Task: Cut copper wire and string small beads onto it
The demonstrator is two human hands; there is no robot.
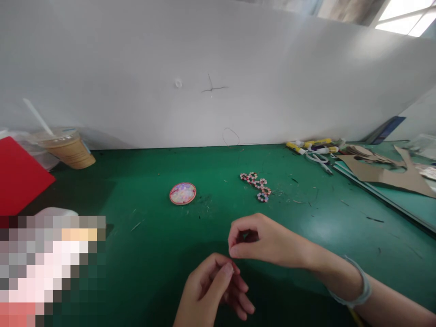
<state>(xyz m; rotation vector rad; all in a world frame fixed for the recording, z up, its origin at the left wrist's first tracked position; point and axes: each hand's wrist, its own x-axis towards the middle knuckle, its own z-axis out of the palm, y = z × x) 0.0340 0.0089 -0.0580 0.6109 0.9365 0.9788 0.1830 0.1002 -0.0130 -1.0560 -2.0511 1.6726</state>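
My left hand is low in the middle, thumb and forefinger pinched together. A small reddish bit shows at its fingertips, too small to name. Just above and to the right, my right hand has its thumb and fingertips pressed together; whatever they hold, if anything, does not show. Beyond the hands lies a group of small beaded flowers, joined in a crooked line. To the left of these sits a round dish of pale, pearly beads with a red rim.
A tilted plastic cup with a straw stands at the back left beside a red sheet. Yellow pens, a white cable and cut cardboard lie at the right. Thread scraps dot the green table.
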